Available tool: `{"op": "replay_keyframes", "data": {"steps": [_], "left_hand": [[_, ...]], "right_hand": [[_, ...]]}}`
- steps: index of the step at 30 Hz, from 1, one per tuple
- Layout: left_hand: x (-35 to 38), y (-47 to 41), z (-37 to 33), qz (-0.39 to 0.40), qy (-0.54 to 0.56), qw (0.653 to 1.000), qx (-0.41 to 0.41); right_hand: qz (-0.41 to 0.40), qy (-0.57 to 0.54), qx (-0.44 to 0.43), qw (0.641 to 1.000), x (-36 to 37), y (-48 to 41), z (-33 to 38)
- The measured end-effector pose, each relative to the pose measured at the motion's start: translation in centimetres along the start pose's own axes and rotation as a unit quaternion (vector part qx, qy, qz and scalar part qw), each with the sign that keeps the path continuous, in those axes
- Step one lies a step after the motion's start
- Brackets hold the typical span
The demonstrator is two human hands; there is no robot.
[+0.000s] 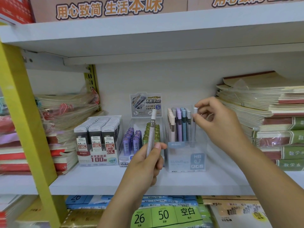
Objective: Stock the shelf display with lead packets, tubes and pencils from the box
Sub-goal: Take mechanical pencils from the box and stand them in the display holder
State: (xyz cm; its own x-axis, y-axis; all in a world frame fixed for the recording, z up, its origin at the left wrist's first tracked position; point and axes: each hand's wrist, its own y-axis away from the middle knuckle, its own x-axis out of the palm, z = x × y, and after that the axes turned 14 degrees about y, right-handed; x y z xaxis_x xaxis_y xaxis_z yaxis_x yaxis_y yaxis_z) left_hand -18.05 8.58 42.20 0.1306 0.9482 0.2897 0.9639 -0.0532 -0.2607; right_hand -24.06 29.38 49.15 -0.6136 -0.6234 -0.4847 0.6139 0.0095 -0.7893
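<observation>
In the head view you are slotting tubes into the display. Your right hand (218, 122) pinches the cap of a grey lead tube (193, 134) that stands at the right end of the clear display box (181, 162), beside the blue ones. Your left hand (148, 167) grips a second grey tube (151, 130) upright. Next, I judge, release the first once it is seated, then pass the second across. The supply box is out of sight.
</observation>
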Motion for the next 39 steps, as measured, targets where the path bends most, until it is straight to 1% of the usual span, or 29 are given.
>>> {"op": "replay_keyframes", "data": {"steps": [3,7,9,11,12,13,14,16,17,18,20,23,25,27,29,31,32,33,35,39], "left_hand": [[0.1,0.1,-0.1,0.009,0.001,1.0,-0.003],[0.1,0.3,-0.2,0.025,0.01,1.0,-0.009],[0.0,0.4,-0.3,0.035,0.019,0.999,-0.013],[0.0,0.5,-0.5,0.047,0.029,0.998,-0.017],[0.0,0.5,-0.6,0.056,0.033,0.998,-0.018],[0.1,0.5,-0.7,0.067,0.037,0.997,-0.02],[0.2,0.6,-0.7,0.079,0.04,0.996,-0.022],[0.5,0.7,-0.7,0.103,0.04,0.994,-0.029],[0.7,0.8,-0.7,0.113,0.037,0.992,-0.033],[0.8,0.9,-0.6,0.121,0.034,0.991,-0.037],[1.0,1.0,-0.6,0.132,0.03,0.99,-0.044],[1.1,1.1,-0.6,0.128,0.036,0.99,-0.043],[1.1,1.1,-0.7,0.115,0.042,0.992,-0.037],[0.9,1.0,-0.8,0.099,0.037,0.994,-0.032],[0.8,0.8,-0.8,0.078,0.029,0.996,-0.029],[0.6,0.7,-0.7,0.056,0.025,0.998,-0.019],[0.6,0.6,-0.6,0.047,0.026,0.998,-0.012],[0.5,0.5,-0.6,0.039,0.026,0.999,-0.005],[0.5,0.3,-0.5,0.029,0.024,0.999,0.006],[0.3,0.1,-0.3,0.0,0.013,1.0,0.022]], "right_hand": [[0.01,0.013,-0.002,1.0,0.1,0.1,0.1],[0.042,0.125,-0.006,0.991,0.4,0.2,-0.1],[0.023,0.125,-0.003,0.992,0.1,0.1,0.2],[-0.008,0.08,-0.019,0.997,-0.5,0.1,1.3],[-0.003,0.036,-0.024,0.999,-0.9,0.1,1.9],[0.023,-0.019,-0.023,0.999,-1.3,0.2,2.6],[0.065,-0.075,-0.023,0.995,-1.7,0.3,3.3],[0.162,-0.162,-0.025,0.973,-2.0,0.7,4.5],[0.198,-0.19,-0.026,0.961,-2.0,0.9,4.9],[0.219,-0.209,-0.023,0.953,-1.8,1.1,5.2],[0.226,-0.235,-0.002,0.945,-1.3,1.3,5.5],[0.188,-0.283,0.035,0.94,-0.9,1.4,5.5],[0.138,-0.323,0.056,0.935,-0.9,1.1,5.3],[0.088,-0.338,0.07,0.934,-1.1,0.7,5.1],[0.016,-0.35,0.074,0.934,-1.5,0.4,4.7],[-0.078,-0.35,0.065,0.931,-2.1,0.3,4.3],[-0.116,-0.333,0.052,0.934,-2.4,0.2,4.1],[-0.137,-0.307,0.036,0.941,-2.6,0.2,3.9],[-0.134,-0.245,0.006,0.96,-2.7,0.0,3.5],[-0.061,-0.127,-0.008,0.99,-1.5,0.0,2.6]]}}
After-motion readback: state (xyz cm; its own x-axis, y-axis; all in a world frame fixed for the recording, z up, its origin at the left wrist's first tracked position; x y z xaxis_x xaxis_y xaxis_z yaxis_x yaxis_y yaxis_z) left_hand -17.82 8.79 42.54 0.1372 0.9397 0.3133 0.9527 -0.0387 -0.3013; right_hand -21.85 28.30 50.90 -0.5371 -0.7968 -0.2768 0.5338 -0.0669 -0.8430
